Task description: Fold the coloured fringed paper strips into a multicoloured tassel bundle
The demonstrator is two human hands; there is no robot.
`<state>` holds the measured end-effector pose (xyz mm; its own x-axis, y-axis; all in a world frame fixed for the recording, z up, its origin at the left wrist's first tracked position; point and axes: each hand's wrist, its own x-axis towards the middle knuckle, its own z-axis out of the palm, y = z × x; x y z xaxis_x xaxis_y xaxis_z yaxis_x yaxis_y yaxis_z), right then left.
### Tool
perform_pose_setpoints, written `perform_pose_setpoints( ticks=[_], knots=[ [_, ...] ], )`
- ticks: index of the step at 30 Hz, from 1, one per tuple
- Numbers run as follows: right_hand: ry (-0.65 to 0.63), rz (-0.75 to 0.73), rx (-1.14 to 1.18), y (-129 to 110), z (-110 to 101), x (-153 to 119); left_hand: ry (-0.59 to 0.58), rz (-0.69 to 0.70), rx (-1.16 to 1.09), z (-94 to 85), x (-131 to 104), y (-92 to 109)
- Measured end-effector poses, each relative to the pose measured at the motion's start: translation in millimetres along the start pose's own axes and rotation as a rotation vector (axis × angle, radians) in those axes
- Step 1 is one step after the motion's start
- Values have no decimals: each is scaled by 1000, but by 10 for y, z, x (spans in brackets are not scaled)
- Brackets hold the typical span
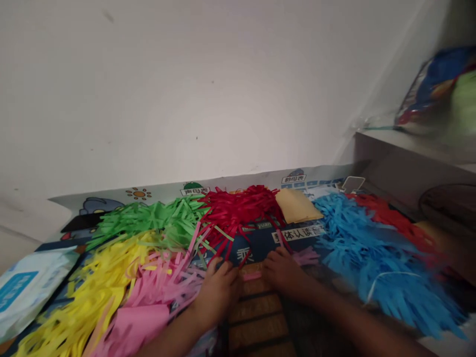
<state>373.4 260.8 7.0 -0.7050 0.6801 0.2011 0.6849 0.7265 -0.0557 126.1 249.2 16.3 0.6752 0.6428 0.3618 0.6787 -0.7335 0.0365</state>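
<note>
My left hand (218, 290) is closed at the middle of the table, its fingers pinched on a pink paper strip (253, 275). Facing it, my right hand (284, 272) is closed on the strip's other side, so the strip stretches flat between both hands. Close to my left hand lie pink shredded strips (159, 277) and a folded pink sheet (141, 320). Just beyond the hands sits a heap of dark red strips (241, 208). Blue strips (368, 253) spread to the right of my right hand. My fingertips are partly hidden and dim.
Green strips (148, 218) and yellow strips (96, 277) fill the left side, beside a wipes packet (33, 287). A tan paper piece (297, 206) and orange-red strips (390, 218) lie right of centre. A printed chart (260, 181) meets the white wall (208, 89); a shelf (420, 144) juts out right.
</note>
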Motion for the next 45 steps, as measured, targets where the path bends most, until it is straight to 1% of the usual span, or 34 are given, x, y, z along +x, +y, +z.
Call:
perform_pose_setpoints(
  ticks=[3, 7, 10, 12, 15, 17, 20, 22, 24, 26, 29, 31, 32, 34, 36, 38, 40, 41, 42, 43, 45],
  knots=[
    [4, 64, 7, 7, -39, 98, 42, -12, 7, 23, 60, 21],
    [38, 75, 9, -74, -101, 201, 66, -21, 23, 31, 102, 17],
    [29, 54, 39, -147, -52, 212, 56, -32, 2, 14, 61, 5],
    [17, 75, 68, -146, 0, 165, 29, -45, -38, -13, 12, -6],
    [14, 165, 117, -80, 30, 61, -13, -122, -98, -64, -30, -19],
    [12, 231, 145, -34, 7, 33, -52, -220, -119, -92, -8, -17],
    [-2, 314, 156, -9, -50, 92, -130, -347, -119, -119, 89, 9],
    [-11, 319, 148, -14, -84, 154, -151, -383, -95, -126, 157, 33],
    [-21, 260, 141, -21, -110, 187, -158, -364, -77, -121, 190, 55],
    [-41, 159, 136, -22, -119, 181, -166, -257, -45, -99, 180, 75],
    [-41, -37, 61, -15, -80, 146, -160, -86, 9, -26, 140, 105],
    [-22, -116, 13, -6, -23, 153, -139, -58, 28, 48, 151, 121],
    [-13, -122, 2, -3, 5, 171, -122, -56, 38, 89, 174, 124],
    [0, -76, 7, -6, 32, 221, -81, -51, 54, 158, 241, 118],
    [18, -14, 9, -44, -18, 257, -33, -36, 61, 171, 295, 102],
    [41, 43, 9, -140, -171, 242, 15, -9, 62, 78, 285, 99],
    [94, 132, 110, -286, -417, 175, 75, 17, 39, -134, 197, 130],
    [117, 180, 226, -366, -558, 135, 110, 31, 21, -274, 134, 159],
    [121, 231, 399, -444, -698, 99, 167, 58, -16, -426, 70, 194],
    [88, 266, 619, -516, -825, 73, 227, 114, -42, -578, 14, 231],
    [-42, 327, 1124, -634, -1001, 56, 270, 188, -58, -839, -57, 297]
  ],
)
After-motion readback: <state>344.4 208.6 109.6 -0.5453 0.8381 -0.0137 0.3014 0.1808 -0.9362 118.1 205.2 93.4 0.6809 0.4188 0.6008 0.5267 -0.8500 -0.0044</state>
